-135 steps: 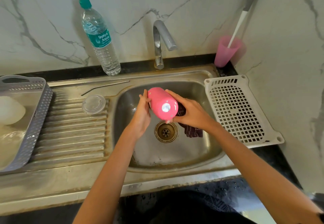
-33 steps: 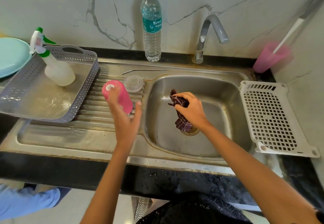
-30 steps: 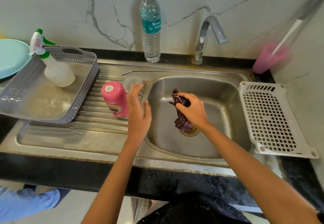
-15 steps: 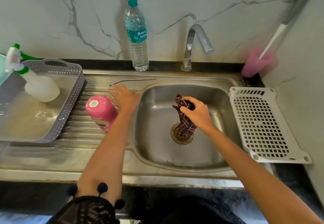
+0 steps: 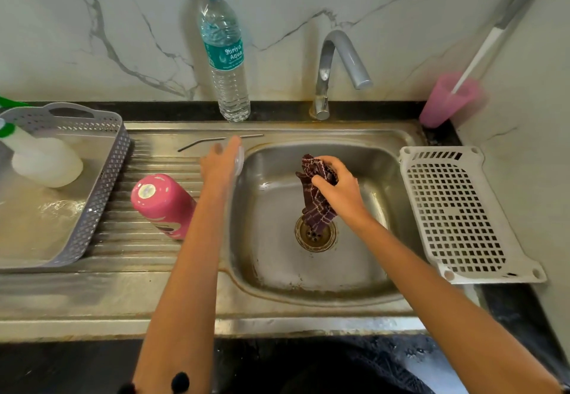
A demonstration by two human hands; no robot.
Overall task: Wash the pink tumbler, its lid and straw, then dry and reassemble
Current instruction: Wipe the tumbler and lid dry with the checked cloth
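The pink tumbler [image 5: 160, 205] stands upside down on the ribbed drainboard [image 5: 138, 239], left of my left forearm. My left hand [image 5: 220, 167] is at the sink's left rim and holds the clear lid [image 5: 240, 159], of which only an edge shows past my fingers. The bent metal straw [image 5: 197, 143] lies on the drainboard just behind that hand. My right hand [image 5: 340, 191] is inside the sink basin [image 5: 354, 264] and grips a dark maroon cloth [image 5: 314, 208] that hangs over the drain [image 5: 315, 234].
A water bottle [image 5: 226, 54] and the tap [image 5: 336, 66] stand at the back. A grey tray [image 5: 92, 196] with a spray bottle [image 5: 43, 159] sits at the left. A white perforated rack [image 5: 456, 211] lies at the right, a pink cup [image 5: 444, 100] with a brush behind it.
My left hand set the tumbler upside down on the drainboard, reached to the lid and now lifts it toward the sink. My right hand kept the cloth in the basin.
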